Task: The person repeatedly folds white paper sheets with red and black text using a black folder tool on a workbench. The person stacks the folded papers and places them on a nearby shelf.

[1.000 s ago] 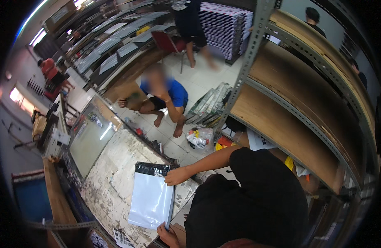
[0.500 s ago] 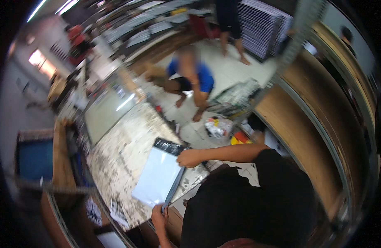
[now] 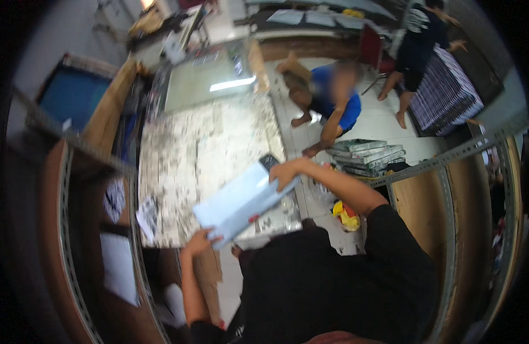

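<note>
Tilted now, the white mailer bag [image 3: 241,200] has lifted off my scuffed desk [image 3: 207,149]; green boxes [image 3: 367,155] sit beyond. My right hand [image 3: 284,174] and left hand [image 3: 198,243] pinch opposite ends closed.

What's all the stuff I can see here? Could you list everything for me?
flat mailer bag: one, pale blue-white with a dark end, held tilted over the table
work table: one, worn mottled top, centre
stack of flat packets: one, grey-green, on the floor right of the table
striped stack: one, dark and white, upper right
yellow wrapper: one, on the floor by the shelving
metal shelving: grey uprights with brown boards, right
seated person: one, blue shirt, on the floor
standing person: one, dark clothes, top right
left hand: grips the bag's near end
right hand: grips the bag's far end
</note>
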### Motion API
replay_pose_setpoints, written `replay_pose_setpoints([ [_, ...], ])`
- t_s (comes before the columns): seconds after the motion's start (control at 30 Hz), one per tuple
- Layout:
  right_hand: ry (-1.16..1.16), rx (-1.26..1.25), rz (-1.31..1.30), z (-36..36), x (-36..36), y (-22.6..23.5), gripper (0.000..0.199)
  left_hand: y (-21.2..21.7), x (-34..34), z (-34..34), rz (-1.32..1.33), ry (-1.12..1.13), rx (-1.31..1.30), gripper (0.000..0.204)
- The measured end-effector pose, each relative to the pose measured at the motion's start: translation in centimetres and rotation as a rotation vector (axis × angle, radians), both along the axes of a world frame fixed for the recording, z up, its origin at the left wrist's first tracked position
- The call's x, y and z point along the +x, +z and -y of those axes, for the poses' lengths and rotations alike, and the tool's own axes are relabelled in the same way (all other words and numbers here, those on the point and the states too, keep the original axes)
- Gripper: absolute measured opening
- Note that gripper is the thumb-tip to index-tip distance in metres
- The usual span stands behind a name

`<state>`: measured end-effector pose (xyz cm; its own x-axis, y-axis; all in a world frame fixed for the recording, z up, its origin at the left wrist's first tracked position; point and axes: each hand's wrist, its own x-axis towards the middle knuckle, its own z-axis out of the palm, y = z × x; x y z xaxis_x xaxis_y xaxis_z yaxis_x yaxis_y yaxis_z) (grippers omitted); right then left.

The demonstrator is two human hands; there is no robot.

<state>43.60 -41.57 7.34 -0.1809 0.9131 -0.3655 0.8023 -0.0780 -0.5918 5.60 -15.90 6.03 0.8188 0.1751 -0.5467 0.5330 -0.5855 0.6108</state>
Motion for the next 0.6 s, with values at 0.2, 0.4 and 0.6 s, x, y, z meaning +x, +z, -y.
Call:
replay_pose_setpoints([
  [0.2, -0.169, -0.335, -0.265, -2.2, 2.7, -0.6, 0.056, -1.4, 2.9, -2.5, -0.244, 0.019, -0.194, 0.078],
  [0.4, -0.353, -0.252, -0.311, -1.6, 3.4, -3.3, 0.048, -1.9, 1.8, -2.2, -0.296, 0.124, -0.51, 0.06],
  [0.6, -0.529, -0.116, -0.304, 0.2, 2.4, -4.5, 0.043, -2.7, -1.1, -0.9, -0.013, 0.465, -0.492, 0.061],
])
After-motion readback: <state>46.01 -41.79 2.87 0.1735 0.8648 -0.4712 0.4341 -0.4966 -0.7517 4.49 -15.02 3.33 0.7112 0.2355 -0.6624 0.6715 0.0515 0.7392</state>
